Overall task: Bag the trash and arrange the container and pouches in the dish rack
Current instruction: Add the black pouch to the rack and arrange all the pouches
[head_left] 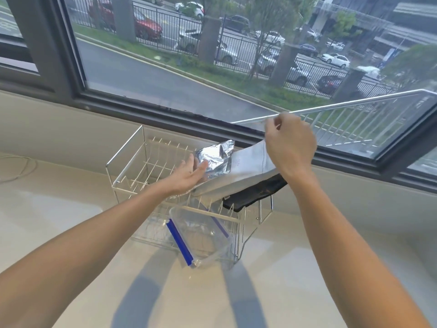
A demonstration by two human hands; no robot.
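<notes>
**Pouches going into the rack; container already in**

A wide window [212, 55] giving onto a street with parked cars is seen behind a pale table [71, 221], and the work is set close under the sill. A wire dish rack [132, 166] stands on the table; its left half shows bare wires.

In the near part of the rack a clear container [203, 235] with blue clips is seen lying tilted, so that part of the task is judged done. Above it a large white pouch [250, 162] is held slanting over the rack, with something black [255, 192] lying under its right end on the rack; what the black thing is cannot be told. A crumpled silver pouch [215, 157] lies against the white one on its left.

The top edge of the white pouch is pinched by the right hand [289, 143], its fingers curled. The left hand [189, 174] is laid flat, fingers straight, against the lower left of the pouches.

The pouches are judged not yet settled upright between the wires. No trash bag is shown with certainty, so the state of the bagging cannot be told.
</notes>
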